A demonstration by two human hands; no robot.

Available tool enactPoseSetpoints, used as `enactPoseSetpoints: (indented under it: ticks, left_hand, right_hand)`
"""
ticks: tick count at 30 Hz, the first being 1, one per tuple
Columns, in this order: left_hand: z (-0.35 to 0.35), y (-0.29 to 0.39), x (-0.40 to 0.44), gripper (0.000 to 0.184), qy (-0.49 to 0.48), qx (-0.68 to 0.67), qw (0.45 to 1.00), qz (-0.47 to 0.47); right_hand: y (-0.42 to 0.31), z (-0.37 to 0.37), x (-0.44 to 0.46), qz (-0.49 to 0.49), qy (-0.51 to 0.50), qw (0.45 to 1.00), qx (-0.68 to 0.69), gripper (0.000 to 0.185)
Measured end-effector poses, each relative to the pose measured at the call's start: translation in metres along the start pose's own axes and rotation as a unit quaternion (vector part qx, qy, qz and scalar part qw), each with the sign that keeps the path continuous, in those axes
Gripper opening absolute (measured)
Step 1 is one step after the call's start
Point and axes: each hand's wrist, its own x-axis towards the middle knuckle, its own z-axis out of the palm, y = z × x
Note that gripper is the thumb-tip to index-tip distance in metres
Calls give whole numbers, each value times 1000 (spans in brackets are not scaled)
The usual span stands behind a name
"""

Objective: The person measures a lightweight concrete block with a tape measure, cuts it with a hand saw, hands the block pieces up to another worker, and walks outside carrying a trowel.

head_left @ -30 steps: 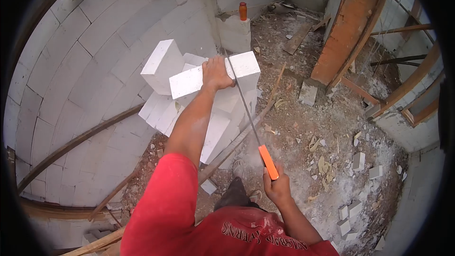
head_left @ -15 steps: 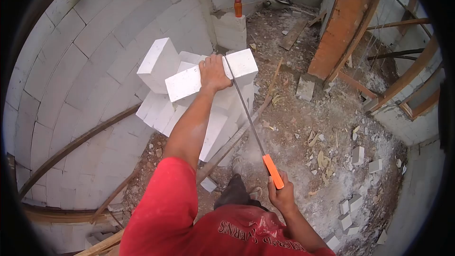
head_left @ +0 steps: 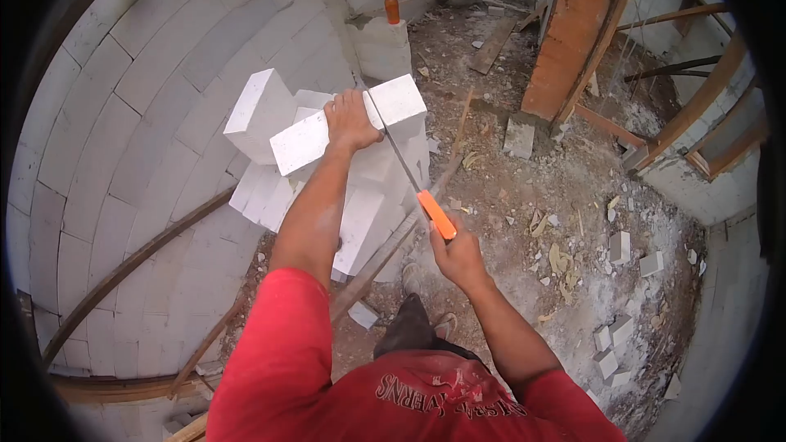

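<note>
Saw (head_left: 436, 214), orange-handled, sits in right hand (head_left: 457, 258), fingers closed round handle; blade crosses white block (head_left: 397, 101) atop block stack (head_left: 356, 229). Left hand (head_left: 348, 121) grips white block from above, left of blade. Dirt floor (head_left: 499, 205) dusty, strewn with rubble (head_left: 559, 260), block pieces (head_left: 606, 363). Block wall (head_left: 147, 115) at left, orange column (head_left: 573, 41) at right, orange bottle (head_left: 392, 9) on low wall (head_left: 381, 51) beyond.
</note>
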Motion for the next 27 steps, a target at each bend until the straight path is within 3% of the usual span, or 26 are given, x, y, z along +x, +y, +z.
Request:
enactPoseSetpoints:
  ticks: [3, 8, 10, 15, 17, 20, 21, 23, 27]
  left_hand:
    - [-8, -1, 8, 100, -15, 8, 1000, -13]
    - [3, -2, 6, 101, -23, 3, 999, -27]
    - [1, 0, 12, 100, -13, 18, 999, -28]
    - [-9, -2, 12, 94, -14, 2, 1000, -10]
    - [-10, 2, 5, 92, -37, -1, 999, -11]
    - [-1, 0, 4, 92, 12, 7, 1000, -3]
    - [-7, 4, 4, 95, -26, 2, 1000, -15]
    - [-3, -1, 4, 98, -10, 1, 1000, -8]
    - [-1, 5, 0, 96, 2, -7, 1000, -6]
  right_hand:
    - [7, 27, 59, -32, 9, 999, -32, 38]
    - [31, -38, -124, 6, 13, 999, 45, 35]
    - [27, -33, -89, -36, 19, 999, 27, 36]
    - [1, 18, 62, 6, -4, 1000, 0, 39]
    - [22, 8, 22, 11, -14, 1000, -1, 38]
    - [50, -24, -110, 2, -5, 1000, 12, 35]
    - [46, -35, -133, -7, 7, 1000, 7, 30]
    - [30, -28, -89, 21, -13, 1000, 17, 31]
    - [9, 19, 66, -36, 15, 999, -17, 37]
